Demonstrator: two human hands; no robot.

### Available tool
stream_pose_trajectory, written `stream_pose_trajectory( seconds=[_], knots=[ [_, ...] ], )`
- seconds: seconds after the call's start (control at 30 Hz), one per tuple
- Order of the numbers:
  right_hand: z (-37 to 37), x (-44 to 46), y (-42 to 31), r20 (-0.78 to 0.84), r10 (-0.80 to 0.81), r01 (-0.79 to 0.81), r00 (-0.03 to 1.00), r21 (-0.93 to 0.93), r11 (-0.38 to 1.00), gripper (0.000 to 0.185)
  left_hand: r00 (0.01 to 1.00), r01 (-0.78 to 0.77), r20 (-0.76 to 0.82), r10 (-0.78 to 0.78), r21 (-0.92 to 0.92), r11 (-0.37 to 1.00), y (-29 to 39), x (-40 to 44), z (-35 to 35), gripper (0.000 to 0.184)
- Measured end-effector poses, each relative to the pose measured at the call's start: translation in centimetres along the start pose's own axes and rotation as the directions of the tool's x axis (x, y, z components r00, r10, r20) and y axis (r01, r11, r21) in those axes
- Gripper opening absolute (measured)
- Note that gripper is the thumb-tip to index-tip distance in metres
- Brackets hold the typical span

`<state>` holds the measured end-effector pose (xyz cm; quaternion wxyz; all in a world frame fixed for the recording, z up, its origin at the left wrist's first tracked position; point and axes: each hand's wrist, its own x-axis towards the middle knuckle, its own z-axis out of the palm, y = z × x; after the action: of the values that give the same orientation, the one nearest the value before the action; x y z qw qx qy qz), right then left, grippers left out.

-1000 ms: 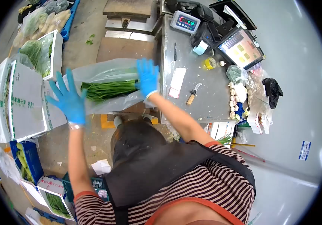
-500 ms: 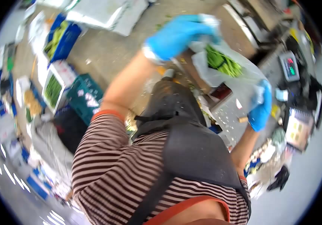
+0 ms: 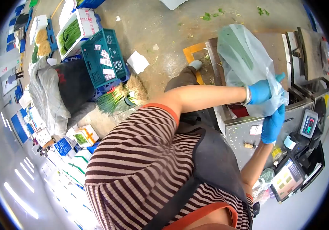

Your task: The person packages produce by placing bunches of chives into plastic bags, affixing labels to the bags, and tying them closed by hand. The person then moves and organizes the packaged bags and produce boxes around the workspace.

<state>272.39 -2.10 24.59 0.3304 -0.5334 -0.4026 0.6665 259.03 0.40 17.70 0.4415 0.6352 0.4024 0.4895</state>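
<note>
Both hands wear blue gloves and meet at the gathered end of a translucent plastic bag [image 3: 262, 57]. Green leafy stalks [image 3: 236, 51] show dimly through its film. My left hand [image 3: 260, 92] is closed around the bunched plastic, its arm reaching across my body. Just below it, my right hand [image 3: 273, 124] pinches the bag's gathered end. Exactly how the fingers grip is partly hidden by the film. The bag's filled part lies away from me, over the bench beside a metal counter [image 3: 239, 140].
On the counter sit a scale [image 3: 309, 123] with a lit display, a tape roll [image 3: 276, 153] and a monitor [image 3: 288, 177]. To the left are a green crate [image 3: 114, 50], a white box of greens [image 3: 86, 23] and bundled scallions [image 3: 112, 100] on the floor.
My left hand has come across to the right and joined my right hand at the bag's end. The bag has swung outward and its mouth is now gathered. My view has turned.
</note>
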Motion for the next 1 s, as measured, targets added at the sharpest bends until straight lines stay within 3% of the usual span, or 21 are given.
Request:
stream_pose_trajectory(
  seconds=[0.03, 0.1, 0.13, 0.17, 0.23, 0.3, 0.33, 0.37, 0.4, 0.43, 0.5, 0.53, 0.6, 0.63, 0.67, 0.7, 0.8, 0.87, 0.9, 0.93, 1.0],
  knots=[
    [0.9, -0.1, -1.2, -0.057, -0.112, 0.088, 0.992, -0.324, 0.942, 0.042, 1.000, 0.019, 0.020, -0.015, -0.181, 0.983, -0.2, 0.6, -0.1, 0.018],
    [0.2, 0.0, -2.2, -0.053, -0.269, 0.181, 0.962, -0.616, 0.767, 0.040, 0.984, 0.108, 0.178, -0.003, -0.581, 0.807, 0.7, 0.2, -0.9, 0.022],
    [0.6, -0.2, -3.3, -0.033, -0.356, 0.207, 0.934, -0.761, 0.615, 0.040, 0.969, -0.015, 0.213, 0.127, -0.463, 0.886, 0.4, 0.2, -1.4, 0.026],
    [-1.2, 0.4, -3.4, -0.011, -0.357, 0.192, 0.934, -0.828, 0.526, 0.034, 0.975, 0.085, 0.211, 0.072, -0.652, 0.753, 0.1, 0.4, -1.9, 0.029],
    [-3.5, 2.0, -4.1, 0.085, -0.243, 0.184, 0.966, -0.890, 0.417, 0.021, 0.952, 0.179, 0.303, 0.046, -0.670, 0.721, -0.2, 0.4, -5.2, 0.036],
    [-6.5, 4.5, -0.9, 0.145, -0.152, 0.210, 0.978, -0.678, 0.704, 0.028, 0.654, 0.612, 0.694, -0.303, -0.249, 0.751, -3.6, -0.9, -6.6, 0.037],
    [-6.4, 5.2, -0.3, 0.180, 0.006, 0.103, 0.984, -0.589, 0.802, 0.037, 0.626, 0.486, 0.716, -0.310, -0.047, 0.873, -4.6, -1.7, -7.3, 0.045],
    [-7.9, 6.7, 1.3, 0.239, 0.123, 0.092, 0.963, -0.722, 0.685, 0.041, 0.600, 0.520, 0.717, -0.355, -0.013, 0.854, -5.8, -3.2, -8.2, 0.052],
    [-9.6, 7.7, 3.7, 0.184, 0.167, 0.033, 0.969, -0.762, 0.647, 0.039, 0.510, 0.524, 0.674, -0.534, 0.248, 0.815, -6.3, -3.9, -9.4, 0.050],
    [-11.7, 8.4, 7.2, 0.132, 0.102, 0.024, 0.986, -0.718, 0.695, 0.035, 0.514, 0.622, 0.640, -0.571, 0.180, 0.762, -8.5, -5.0, -10.5, 0.048],
    [-11.1, 8.7, 9.9, -0.167, 0.239, -0.290, 0.957, -0.624, 0.726, 0.031, 0.550, 0.789, 0.568, -0.612, -0.115, 0.603, -8.3, -5.1, -12.1, 0.033],
    [-11.6, 9.6, 13.1, -0.266, 0.092, -0.245, 0.960, -0.628, 0.739, 0.031, 0.575, 0.770, 0.535, -0.619, -0.097, 0.630, -9.2, -5.5, -11.9, 0.031],
    [-9.6, 10.9, 14.3, -0.463, 0.111, -0.330, 0.879, -0.424, 0.843, 0.029, 0.615, 0.740, 0.461, -0.640, -0.057, 0.670, -10.2, -6.7, -11.3, 0.026],
    [-9.8, 12.3, 16.6, -0.486, 0.017, -0.273, 0.874, -0.461, 0.845, 0.028, 0.793, 0.467, 0.419, -0.442, 0.047, 0.883, -11.6, -8.1, -9.9, 0.020],
    [-10.3, 13.7, 19.0, -0.508, -0.075, -0.221, 0.858, -0.497, 0.839, 0.027, 0.818, 0.142, 0.502, -0.281, 0.296, 0.944, -9.9, -8.0, -8.5, 0.016],
    [-10.2, 14.7, 20.0, -0.562, -0.082, -0.297, 0.823, -0.550, 0.780, 0.025, 0.746, 0.109, 0.544, -0.384, 0.469, 0.876, -7.0, -8.5, -5.9, 0.015],
    [-10.6, 17.8, 24.7, -0.599, -0.140, -0.418, 0.789, -0.689, 0.592, 0.024, 0.867, -0.084, 0.485, -0.114, 0.368, 0.926, -0.5, -9.0, -3.4, 0.019],
    [-9.2, 16.5, 24.0, -0.658, -0.200, -0.400, 0.726, -0.641, 0.656, 0.025, 0.925, -0.005, 0.363, -0.111, 0.304, 0.953, -0.6, -8.3, -4.7, 0.019],
    [-9.9, 15.9, 23.3, -0.607, -0.019, -0.374, 0.794, -0.514, 0.772, 0.025, 0.915, 0.016, 0.387, -0.113, 0.245, 0.969, -1.5, -8.2, -5.6, 0.015],
    [-10.9, 15.4, 22.0, -0.506, 0.140, -0.359, 0.851, -0.366, 0.858, 0.025, 0.893, 0.256, 0.373, -0.251, 0.036, 0.966, -1.4, -7.5, -6.5, 0.016],
    [-11.1, 11.6, 15.4, -0.341, 0.300, -0.259, 0.891, 0.161, 0.952, 0.021, 0.756, 0.647, 0.415, -0.505, -0.360, 0.672, -0.1, -5.2, -8.3, 0.019]
  ],
)
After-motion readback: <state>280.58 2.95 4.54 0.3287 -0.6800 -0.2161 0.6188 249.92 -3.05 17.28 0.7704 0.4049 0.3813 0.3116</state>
